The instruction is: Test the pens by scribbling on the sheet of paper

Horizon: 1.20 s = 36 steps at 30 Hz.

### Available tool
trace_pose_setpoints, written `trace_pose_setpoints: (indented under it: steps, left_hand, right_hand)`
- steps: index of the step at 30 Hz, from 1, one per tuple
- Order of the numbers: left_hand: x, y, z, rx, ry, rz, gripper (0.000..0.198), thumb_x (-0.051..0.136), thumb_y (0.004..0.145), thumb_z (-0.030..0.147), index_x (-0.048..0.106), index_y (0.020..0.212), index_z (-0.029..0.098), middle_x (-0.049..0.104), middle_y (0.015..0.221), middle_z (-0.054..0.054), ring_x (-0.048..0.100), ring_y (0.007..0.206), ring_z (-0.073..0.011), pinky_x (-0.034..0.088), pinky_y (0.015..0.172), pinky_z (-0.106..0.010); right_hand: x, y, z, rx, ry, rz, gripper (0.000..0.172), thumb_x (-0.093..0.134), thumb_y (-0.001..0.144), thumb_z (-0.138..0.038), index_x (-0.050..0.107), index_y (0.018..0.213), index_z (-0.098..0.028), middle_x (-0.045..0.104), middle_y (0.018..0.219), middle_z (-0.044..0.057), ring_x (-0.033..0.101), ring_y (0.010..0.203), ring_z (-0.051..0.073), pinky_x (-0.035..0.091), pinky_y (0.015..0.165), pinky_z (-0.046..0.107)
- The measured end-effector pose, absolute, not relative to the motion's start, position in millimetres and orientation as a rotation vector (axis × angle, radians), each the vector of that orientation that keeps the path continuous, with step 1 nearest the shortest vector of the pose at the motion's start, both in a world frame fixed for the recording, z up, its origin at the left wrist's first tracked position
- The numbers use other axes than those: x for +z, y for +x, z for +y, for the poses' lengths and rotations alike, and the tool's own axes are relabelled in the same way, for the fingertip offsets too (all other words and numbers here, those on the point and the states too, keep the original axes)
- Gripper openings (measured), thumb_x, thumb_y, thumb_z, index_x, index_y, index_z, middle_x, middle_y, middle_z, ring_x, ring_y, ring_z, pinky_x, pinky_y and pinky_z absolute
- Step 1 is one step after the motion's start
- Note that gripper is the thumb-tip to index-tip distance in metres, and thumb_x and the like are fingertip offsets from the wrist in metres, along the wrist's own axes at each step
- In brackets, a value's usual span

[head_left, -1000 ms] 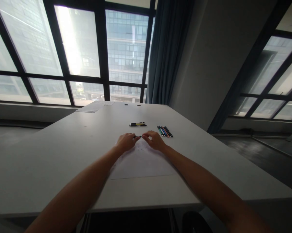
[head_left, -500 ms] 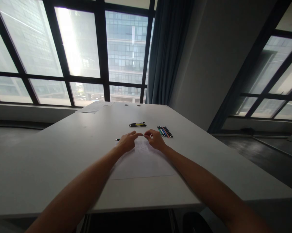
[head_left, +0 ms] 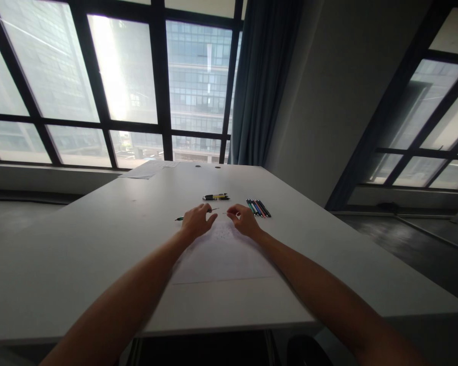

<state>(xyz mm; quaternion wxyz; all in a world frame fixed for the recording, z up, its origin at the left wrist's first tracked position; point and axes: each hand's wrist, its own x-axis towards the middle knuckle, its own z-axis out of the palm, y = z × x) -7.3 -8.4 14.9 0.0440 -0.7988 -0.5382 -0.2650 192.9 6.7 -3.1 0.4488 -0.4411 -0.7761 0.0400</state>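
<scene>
My left hand [head_left: 197,220] is curled around a pen [head_left: 179,218]. The pen's green and dark end sticks out to the left of the hand, and a thin dark tip shows past the fingers on the right. The thumb stands a little apart from the fingers. Facing it, my right hand [head_left: 244,219] pinches a tiny thin piece between thumb and fingertips, too small to name. A short gap separates the two hands. Both are over the far part of a white sheet of paper [head_left: 221,264], on which faint small marks or bits show.
A row of several pens [head_left: 258,208] lies right of my right hand. Beyond the hands is a small group of pens [head_left: 215,196], some with yellow. More paper [head_left: 143,170] lies at the far left of the white table [head_left: 107,244]. Windows and a curtain [head_left: 257,86] stand behind.
The hands, which met at a thin piece between the fingertips, have drawn apart. My left hand moved slightly left with the pen, and its thumb opened away from the fingers.
</scene>
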Motion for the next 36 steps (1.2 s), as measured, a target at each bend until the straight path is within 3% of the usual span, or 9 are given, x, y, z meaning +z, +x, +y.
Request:
trace_pose_setpoints:
  steps: [10, 21, 36]
  left_hand:
    - [14.5, -4.1, -9.6, -0.855, -2.605, -1.312, 0.022, 0.043, 0.093, 0.03, 0.064, 0.098, 0.022, 0.066, 0.094, -0.004, 0.062, 0.082, -0.0177, 0.045, 0.075, -0.029]
    - [12.8, -4.2, -7.3, -0.913, -2.599, -1.256, 0.021, 0.045, 0.092, 0.03, 0.064, 0.098, 0.021, 0.067, 0.093, -0.005, 0.061, 0.081, -0.0175, 0.045, 0.077, -0.03]
    - [14.9, -4.0, -7.9, -0.916, -2.565, -1.268, 0.021, 0.046, 0.091, 0.03, 0.065, 0.096, 0.021, 0.067, 0.089, -0.005, 0.062, 0.08, -0.0175, 0.046, 0.077, -0.03]
  right_hand:
    - [-3.9, 183.5, 1.0, 0.142, -1.014, -1.958, 0.004, 0.062, 0.081, -0.018, 0.064, 0.085, -0.017, 0.068, 0.079, 0.003, 0.061, 0.069, 0.014, 0.048, 0.066, 0.027]
    - [-4.4, 183.7, 1.4, 0.136, -1.04, -1.942, 0.004, 0.058, 0.084, -0.017, 0.061, 0.085, -0.018, 0.065, 0.08, 0.003, 0.059, 0.07, 0.014, 0.047, 0.067, 0.027]
    - [0.4, 185.3, -1.8, 0.078, -0.942, -1.988, 0.004, 0.055, 0.086, -0.019, 0.059, 0.085, -0.018, 0.058, 0.099, 0.005, 0.056, 0.071, 0.013, 0.047, 0.069, 0.027]
